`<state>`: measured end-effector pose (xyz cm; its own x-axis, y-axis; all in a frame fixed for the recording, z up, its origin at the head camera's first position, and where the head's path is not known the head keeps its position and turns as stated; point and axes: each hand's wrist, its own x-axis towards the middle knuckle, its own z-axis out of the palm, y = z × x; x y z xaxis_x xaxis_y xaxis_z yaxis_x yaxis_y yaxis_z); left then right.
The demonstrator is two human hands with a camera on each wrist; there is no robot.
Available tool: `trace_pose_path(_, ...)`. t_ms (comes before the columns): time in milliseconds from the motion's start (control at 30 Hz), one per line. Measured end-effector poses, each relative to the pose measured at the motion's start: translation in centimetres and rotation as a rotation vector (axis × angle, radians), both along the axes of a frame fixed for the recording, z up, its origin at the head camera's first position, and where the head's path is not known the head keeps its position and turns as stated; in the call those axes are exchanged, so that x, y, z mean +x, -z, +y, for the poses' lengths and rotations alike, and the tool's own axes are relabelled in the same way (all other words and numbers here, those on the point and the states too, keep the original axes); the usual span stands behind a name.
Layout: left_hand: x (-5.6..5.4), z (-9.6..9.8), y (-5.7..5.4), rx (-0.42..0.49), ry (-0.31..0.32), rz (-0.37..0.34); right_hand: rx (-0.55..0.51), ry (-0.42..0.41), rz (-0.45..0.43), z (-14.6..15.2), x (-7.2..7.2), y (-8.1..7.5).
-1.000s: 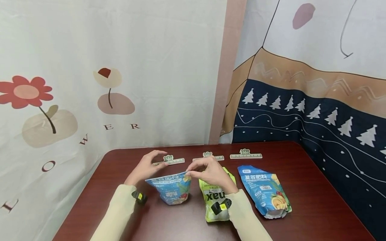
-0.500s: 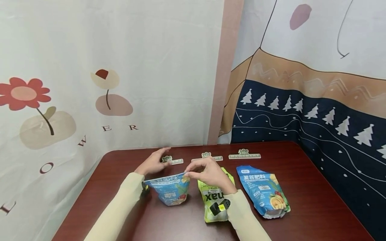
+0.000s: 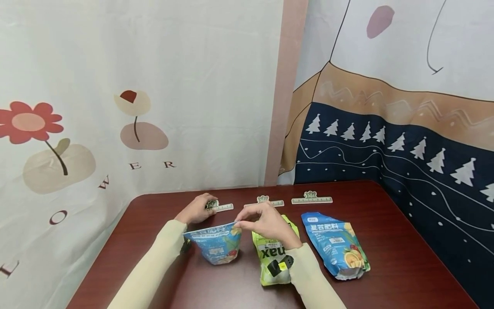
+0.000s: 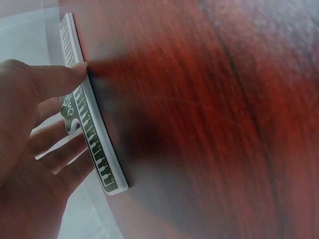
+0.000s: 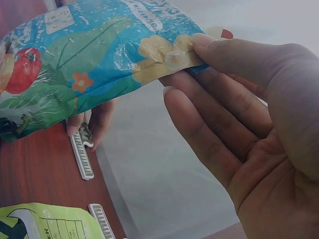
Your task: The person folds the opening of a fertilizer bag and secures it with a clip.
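Left hand point(image 3: 197, 209): thumb on the clip's near edge, fingers round the far side, so it's gripping the clip point(image 3: 224, 207). Can't tell if the clip is off the table point(image 3: 216, 292). Right hand point(image 3: 266, 221): thumb and fingers pinch the top right corner of the blue pouch point(image 3: 217, 248).

Key relation: clip is at 12 o'clock from the pouch, just beyond its top edge, and about 10 o'clock from the right hand. Left hand is clearly nearer, on it. Clip's long axis runs roughly 9 to 3; pouch's top edge runs close to parallel, right end a bit farther away.

Clip: white bar, row of piano-key-like marks, green tab with white lettering. Pouch: glossy, roughly upright, wider at top, tomato and leafy greens printed on it.

Outward: green pouch point(image 3: 273, 262) at 3 to 4 o'clock of the held pouch, lying flat, print upside down. Second blue pouch point(image 3: 335, 246) at 3 o'clock beyond that. Middle clip point(image 3: 277, 203) and far clip point(image 3: 311, 200) at 3 o'clock from the first. Printed curtain point(image 3: 212, 94) at 12.
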<state>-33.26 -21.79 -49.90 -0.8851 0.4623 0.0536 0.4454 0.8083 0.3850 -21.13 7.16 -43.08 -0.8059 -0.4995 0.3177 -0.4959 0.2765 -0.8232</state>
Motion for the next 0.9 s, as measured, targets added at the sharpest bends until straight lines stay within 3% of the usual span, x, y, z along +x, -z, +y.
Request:
trace_pose_path(267, -0.1, 0.2, 0.1, 0.058, -0.018, 0.008, -0.024, -0.021, 0.011, 0.0, -0.2, 0.2)
trace_pose_path(467, 0.1, 0.5, -0.1, 0.097, -0.037, 0.059, -0.032, -0.023, 0.015, 0.0, -0.2, 0.2)
trace_pose_path(700, 0.3, 0.5, -0.9, 0.220, -0.053, -0.033, -0.035, -0.027, -0.003, 0.1, -0.2, 0.2)
trace_pose_path(900, 0.0, 0.1, -1.0, 0.210, -0.024, 0.010, -0.027, -0.020, -0.021, 0.1, -0.2, 0.1)
